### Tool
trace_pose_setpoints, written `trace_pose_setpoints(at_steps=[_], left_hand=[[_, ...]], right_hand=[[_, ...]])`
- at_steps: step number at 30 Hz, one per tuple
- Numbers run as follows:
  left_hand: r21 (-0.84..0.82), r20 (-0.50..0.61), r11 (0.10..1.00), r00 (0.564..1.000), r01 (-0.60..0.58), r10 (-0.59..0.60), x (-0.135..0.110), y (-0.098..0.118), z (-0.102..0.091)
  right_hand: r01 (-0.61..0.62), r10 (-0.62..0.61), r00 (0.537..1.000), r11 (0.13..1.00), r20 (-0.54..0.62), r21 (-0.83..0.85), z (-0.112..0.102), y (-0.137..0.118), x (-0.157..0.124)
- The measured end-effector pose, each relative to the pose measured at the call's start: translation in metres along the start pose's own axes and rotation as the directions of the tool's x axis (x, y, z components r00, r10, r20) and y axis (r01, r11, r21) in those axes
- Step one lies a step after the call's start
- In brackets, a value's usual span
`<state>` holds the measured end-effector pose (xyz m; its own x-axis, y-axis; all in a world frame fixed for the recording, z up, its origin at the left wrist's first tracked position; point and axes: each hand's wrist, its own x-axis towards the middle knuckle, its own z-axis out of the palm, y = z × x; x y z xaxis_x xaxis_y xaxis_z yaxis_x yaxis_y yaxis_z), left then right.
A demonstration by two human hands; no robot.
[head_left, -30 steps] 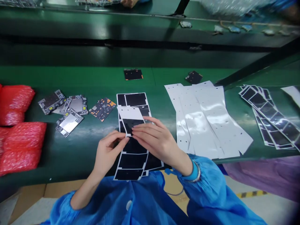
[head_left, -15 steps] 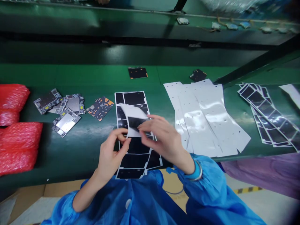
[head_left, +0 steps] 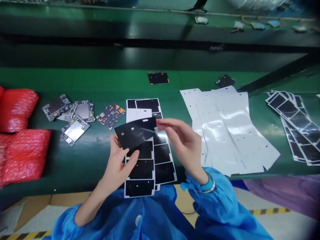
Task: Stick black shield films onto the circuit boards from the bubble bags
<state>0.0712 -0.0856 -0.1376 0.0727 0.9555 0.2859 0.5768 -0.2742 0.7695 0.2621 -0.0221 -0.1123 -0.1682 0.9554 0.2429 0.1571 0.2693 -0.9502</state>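
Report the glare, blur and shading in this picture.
Head view: glare streaks the white sheets and speckles the red packs; head view: the black film shows a faint sheen; head view: the purple cloth looks soft, and the top right corner dark.

Green workbench (head_left: 82,166) (dull sheen) | green shelf (head_left: 100,23) above | dark slanted strut (head_left: 280,72) | pale floor (head_left: 282,228), yellow-black striped tape (head_left: 271,211)

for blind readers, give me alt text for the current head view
The left hand holds a black film, the right hand at its edge, over black-panelled sheets on a green table; circuit boards and red packs lie left, white sheets right.
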Motion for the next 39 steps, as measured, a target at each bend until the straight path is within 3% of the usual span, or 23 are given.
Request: trace_pose_setpoints(at_steps=[2, 5, 8, 12, 14, 17, 21, 24, 27, 31, 39], left_hand=[[-0.005, 0.028, 1.000, 0.999, -0.017, 0.017, -0.001, 0.001, -0.006], [0.056, 0.109, 0.993, 0.989, -0.103, 0.096, 0.001, 0.000, -0.014], [0.312, 0.177, 0.930, 0.974, -0.193, 0.142, 0.014, -0.014, -0.023], [0.676, 0.033, 0.736, 0.999, 0.001, -0.032, 0.040, -0.056, -0.038], [0.692, -0.009, 0.718, 0.995, 0.077, -0.098, 0.050, -0.076, -0.044], [0.616, -0.031, 0.779, 0.992, 0.118, -0.125, 0.054, -0.090, -0.049], [0.435, -0.113, 0.898, 0.993, 0.064, -0.017, 0.044, -0.069, -0.056], [0.233, -0.130, 0.965, 0.979, -0.122, 0.156, 0.035, -0.036, -0.060], [0.041, -0.063, 0.967, 0.965, -0.252, 0.254, 0.030, -0.005, -0.061], [-0.011, -0.074, 0.965, 0.962, -0.263, 0.262, 0.031, 0.015, -0.059], [-0.106, -0.042, 0.970, 0.975, -0.220, 0.216, 0.034, 0.018, -0.064]], right_hand=[[-0.170, 0.168, 0.985, 0.977, 0.031, 0.129, -0.005, 0.007, 0.005], [-0.267, 0.246, 0.961, 0.945, 0.127, 0.191, -0.008, 0.012, 0.008], [-0.153, 0.153, 0.987, 0.988, 0.057, 0.001, -0.008, 0.008, 0.007], [0.110, -0.142, 0.988, 0.930, -0.066, -0.351, -0.014, 0.004, 0.005], [0.123, -0.178, 0.978, 0.913, -0.109, -0.389, -0.019, 0.006, 0.005], [0.052, -0.105, 0.980, 0.954, -0.169, -0.294, -0.025, 0.009, 0.006], [-0.029, 0.014, 0.983, 0.996, -0.180, -0.081, -0.027, 0.006, 0.007], [-0.015, 0.024, 0.990, 0.998, -0.137, 0.062, -0.022, -0.005, 0.005], [0.026, -0.021, 0.999, 0.987, -0.036, 0.161, -0.013, -0.023, 0.003], [0.124, -0.128, 0.992, 0.981, 0.020, 0.147, -0.006, -0.043, 0.000], [0.155, -0.158, 0.987, 0.985, 0.034, 0.078, -0.015, -0.044, -0.005]])
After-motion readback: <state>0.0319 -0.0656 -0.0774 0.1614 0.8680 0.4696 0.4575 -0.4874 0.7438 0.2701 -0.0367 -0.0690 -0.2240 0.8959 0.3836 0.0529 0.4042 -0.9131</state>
